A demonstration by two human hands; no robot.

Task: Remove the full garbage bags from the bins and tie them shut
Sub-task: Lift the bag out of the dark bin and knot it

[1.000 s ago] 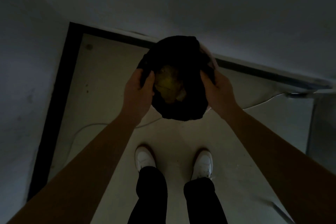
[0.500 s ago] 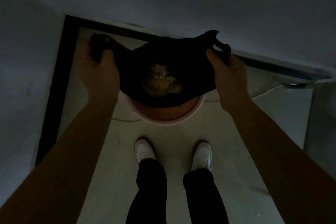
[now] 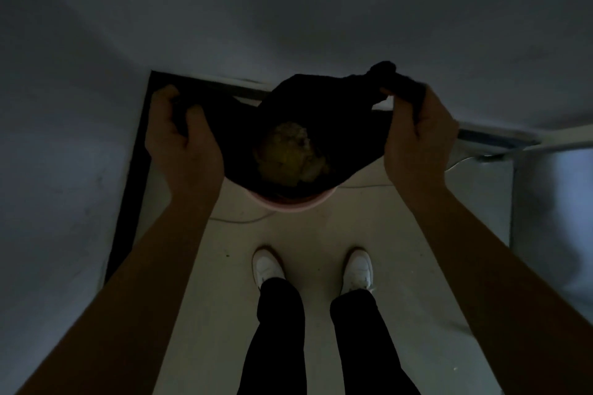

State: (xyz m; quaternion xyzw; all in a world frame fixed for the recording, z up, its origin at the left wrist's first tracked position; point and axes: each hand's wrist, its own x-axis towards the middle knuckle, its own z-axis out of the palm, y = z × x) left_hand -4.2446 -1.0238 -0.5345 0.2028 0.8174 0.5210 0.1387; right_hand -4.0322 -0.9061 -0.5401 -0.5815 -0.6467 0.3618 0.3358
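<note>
Here the left hand (image 3: 184, 146) and right hand (image 3: 417, 138) each clench a corner of the black bag (image 3: 340, 125), stretched wide above the pink bin (image 3: 288, 204) by the floor's far edge. Lift-out step, I'd say; next, raise it clear, then knot the corners.

You stand on a pale cream floor (image 3: 321, 234) in a dim corner. Your white left shoe (image 3: 268, 268) and white right shoe (image 3: 357, 269) are planted on it, apart, toes toward the far wall. Ahead of your toes a pink bin (image 3: 288, 204) stands on the floor, with only the near arc of its rim showing. A thin white cable (image 3: 240, 221) lies on the floor near the bin's near left side. A small dark speck (image 3: 227, 255) sits left of your left shoe. A dark skirting strip (image 3: 134, 170) edges the floor on your left.
</note>
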